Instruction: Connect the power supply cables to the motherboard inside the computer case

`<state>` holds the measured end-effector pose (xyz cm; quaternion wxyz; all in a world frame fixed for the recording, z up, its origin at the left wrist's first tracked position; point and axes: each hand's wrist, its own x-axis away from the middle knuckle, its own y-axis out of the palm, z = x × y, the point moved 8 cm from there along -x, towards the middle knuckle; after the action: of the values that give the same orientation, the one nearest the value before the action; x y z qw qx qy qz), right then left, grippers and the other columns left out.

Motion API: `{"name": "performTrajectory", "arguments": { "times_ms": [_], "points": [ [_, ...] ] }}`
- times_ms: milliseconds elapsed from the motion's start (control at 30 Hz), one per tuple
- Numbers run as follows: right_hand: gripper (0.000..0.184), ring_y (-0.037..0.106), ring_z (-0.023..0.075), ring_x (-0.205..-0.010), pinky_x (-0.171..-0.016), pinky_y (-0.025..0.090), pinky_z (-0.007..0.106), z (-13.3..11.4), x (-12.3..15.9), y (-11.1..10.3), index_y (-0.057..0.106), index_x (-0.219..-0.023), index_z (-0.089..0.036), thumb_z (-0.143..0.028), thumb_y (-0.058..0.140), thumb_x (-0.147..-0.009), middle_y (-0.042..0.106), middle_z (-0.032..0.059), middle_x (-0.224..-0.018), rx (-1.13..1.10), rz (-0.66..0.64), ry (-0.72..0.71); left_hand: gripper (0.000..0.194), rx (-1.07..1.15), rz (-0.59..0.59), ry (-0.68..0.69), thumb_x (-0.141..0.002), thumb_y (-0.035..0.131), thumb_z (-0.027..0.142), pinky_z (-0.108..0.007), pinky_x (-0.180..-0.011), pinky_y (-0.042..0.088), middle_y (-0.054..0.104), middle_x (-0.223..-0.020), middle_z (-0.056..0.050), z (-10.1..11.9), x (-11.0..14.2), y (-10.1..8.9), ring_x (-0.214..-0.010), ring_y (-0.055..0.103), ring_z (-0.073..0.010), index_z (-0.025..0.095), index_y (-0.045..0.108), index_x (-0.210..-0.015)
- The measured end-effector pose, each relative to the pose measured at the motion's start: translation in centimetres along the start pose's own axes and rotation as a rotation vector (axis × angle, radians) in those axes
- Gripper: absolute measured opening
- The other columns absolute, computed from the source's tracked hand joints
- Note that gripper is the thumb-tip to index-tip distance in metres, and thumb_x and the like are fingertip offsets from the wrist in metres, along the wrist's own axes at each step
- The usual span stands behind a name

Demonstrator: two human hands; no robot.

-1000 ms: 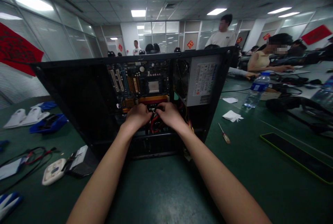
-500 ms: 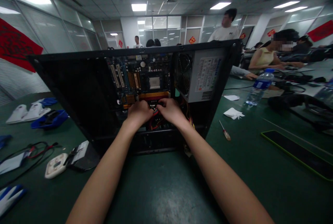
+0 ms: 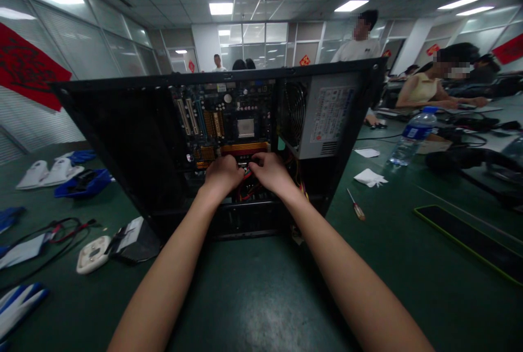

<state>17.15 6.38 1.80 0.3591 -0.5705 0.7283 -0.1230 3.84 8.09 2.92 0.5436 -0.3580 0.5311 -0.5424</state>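
Fingers near red wires inside computer case

- We saw a blue-capped water bottle standing on the green table at the right, near a dark headset.
- Nearer us lay a long dark pad with a bright green edge.
- We noticed a crumpled white scrap near a flatter white piece.
- Beyond, we saw a standing person in white and a seated person in yellow.
- A red banner hung at our far left.
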Motion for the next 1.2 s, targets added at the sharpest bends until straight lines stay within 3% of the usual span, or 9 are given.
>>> {"name": "performTrajectory", "arguments": {
  "times_ms": [200,400,500,633,800,1000,1200],
  "points": [
    [0.025,0.07,0.0238,-0.102,-0.091,0.05,0.029,0.1,-0.1,0.2,0.076,-0.111,-0.011,-0.019,0.065,-0.09,0.076,0.0144,-0.11,0.023,-0.008,-0.022,0.028,0.058,-0.009,0.015,-0.089,0.059,0.035,-0.03,-0.074,0.051,0.077,-0.092,-0.016,-0.1,-0.6,0.6,-0.091,0.072,-0.0275,0.016,0.079,-0.087],
    [0.022,0.071,0.0236,-0.101,-0.087,0.05,0.028,0.9,0.0,0.5,0.077,-0.107,-0.013,-0.016,0.063,-0.091,0.077,0.0132,-0.106,0.011,-0.018,0.009,0.023,0.199,-0.15,0.076,-0.09,0.06,0.03,-0.026,-0.065,0.044,0.077,-0.083,-0.009,-0.7,-0.2,1.5,-0.078,0.07,-0.0202,0.017,0.078,-0.084],
    [0.022,0.072,0.0216,-0.093,-0.084,0.051,0.027,1.4,0.1,0.7,0.075,-0.107,-0.011,-0.014,0.061,-0.091,0.077,0.0129,-0.1,-0.038,-0.049,0.054,0.022,0.217,-0.159,0.067,-0.089,0.061,0.029,-0.026,-0.063,0.043,0.076,-0.079,-0.007,-1.1,-0.2,1.6,-0.075,0.068,-0.0191,0.018,0.078,-0.082],
    [0.019,0.069,0.0176,-0.07,-0.068,0.051,0.025,1.8,0.2,1.2,0.071,-0.105,-0.01,-0.01,0.057,-0.093,0.072,0.0062,-0.076,-0.172,-0.11,0.178,0.019,0.209,-0.12,0.041,-0.088,0.063,0.026,-0.027,-0.066,0.044,0.077,-0.08,-0.008,-1.2,-0.4,1.5,-0.076,0.069,-0.0198,0.017,0.078,-0.082],
    [0.02,0.057,0.0107,-0.047,-0.053,0.05,0.021,2.3,1.1,2.4,0.061,-0.089,-0.013,-0.001,0.047,-0.097,0.057,-0.0024,-0.053,-0.572,-0.193,0.478,0.019,0.19,-0.095,0.043,-0.088,0.063,0.027,-0.026,-0.067,0.045,0.077,-0.086,-0.01,-1.0,-0.3,1.4,-0.079,0.069,-0.0205,0.017,0.078,-0.087],
    [0.021,0.058,0.0083,-0.047,-0.052,0.051,0.017,2.8,2.3,2.8,0.053,-0.083,-0.015,-0.001,0.047,-0.099,0.059,-0.001,-0.056,-0.821,-0.194,0.683,0.025,0.193,-0.088,0.095,-0.091,0.058,0.031,-0.027,-0.07,0.047,0.078,-0.09,-0.011,-0.8,-0.2,1.2,-0.082,0.07,-0.0214,0.017,0.079,-0.087],
    [0.017,0.062,0.0078,-0.055,-0.053,0.053,0.014,3.0,2.3,3.4,0.059,-0.087,-0.012,-0.005,0.051,-0.099,0.063,0.0004,-0.061,-0.919,-0.197,0.741,0.027,0.218,-0.121,0.126,-0.091,0.055,0.031,-0.027,-0.068,0.046,0.077,-0.088,-0.011,-0.8,-0.3,1.3,-0.08,0.07,-0.0215,0.017,0.078,-0.087]
  ]
}}
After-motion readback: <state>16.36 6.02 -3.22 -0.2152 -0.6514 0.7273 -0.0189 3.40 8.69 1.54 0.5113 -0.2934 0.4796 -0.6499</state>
